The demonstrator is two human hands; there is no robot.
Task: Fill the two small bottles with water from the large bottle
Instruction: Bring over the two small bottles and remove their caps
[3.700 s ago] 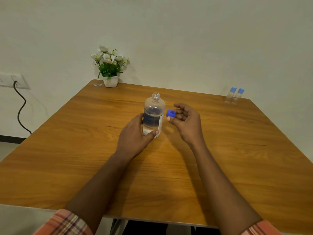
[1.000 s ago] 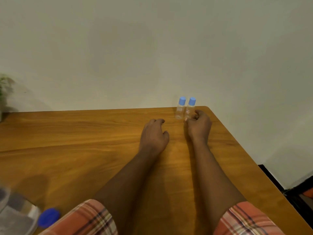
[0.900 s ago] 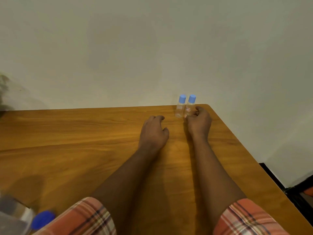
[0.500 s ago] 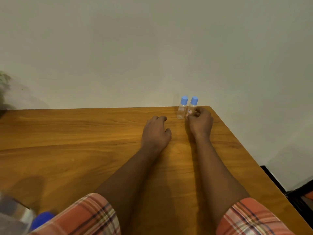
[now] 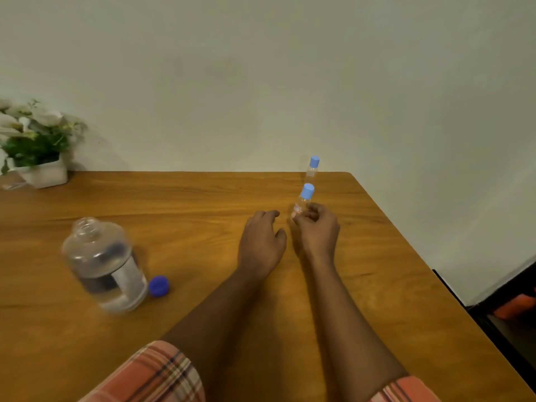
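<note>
My right hand (image 5: 317, 232) grips a small clear bottle (image 5: 301, 203) with a light blue cap, lifted and tilted a little off the wooden table (image 5: 203, 198). The second small capped bottle (image 5: 312, 169) stands upright behind it near the table's far right corner. My left hand (image 5: 261, 242) rests palm down on the table just left of my right hand, fingers loosely spread, holding nothing. The large clear bottle (image 5: 103, 265), uncapped and partly filled with water, stands at the left. Its dark blue cap (image 5: 159, 285) lies beside its base.
A white pot of white flowers (image 5: 34, 152) stands at the far left by the wall. The table's right edge (image 5: 435, 285) drops off to a dark floor. A plain wall runs behind the table.
My right hand has picked one small bottle away from its twin and drawn it toward me. The view has swung left, so the large bottle and flowers show.
</note>
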